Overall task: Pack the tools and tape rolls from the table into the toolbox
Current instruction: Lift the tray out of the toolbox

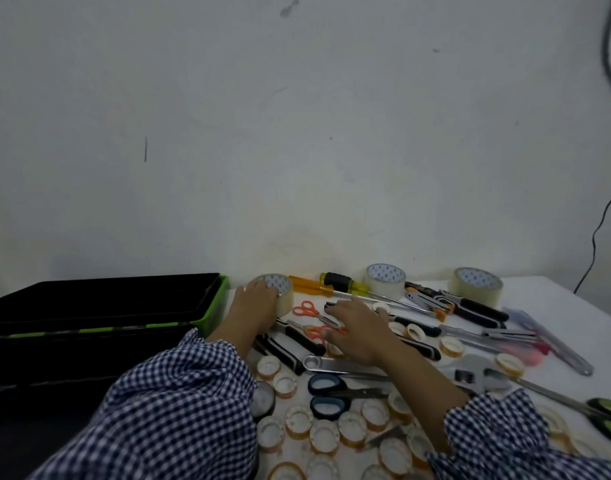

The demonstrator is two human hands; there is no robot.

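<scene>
The black toolbox (212,308), green at its rim, stood at the left edge of the frame. Its near corner was just beside the wide tape roll (286,301) at the centre of the picture. That roll lay flat on the white table (560,306), against the wall, and was the packable item nearest the box, which would explain its being taken first.

The left hand (259,303) reached forward from a checked sleeve (179,393). Its fingers were curled over the top and near side of the roll, gripping it. The roll's base appeared to be on the table, so the lift was judged not yet made.

The right hand (357,329) lay palm down at centre frame with its fingers spread and straight, closed on nothing. It was over a crowd of black-handled tools and the small orange scissors (306,309). The blur did not show whether it pressed on them or hovered just above. Its placing suggested that it was steadying the pile or choosing the next item.

Most of the task was judged outstanding. Two more wide tape rolls (385,280) (477,285) stood at right of centre by the wall, and a yellow-handled screwdriver (345,284) lay between the gripped roll and the nearer of them. An adjustable wrench (477,374) sat lower right. Blue-handled scissors (328,393) and many small tape rolls (299,419) filled the bottom centre.
</scene>
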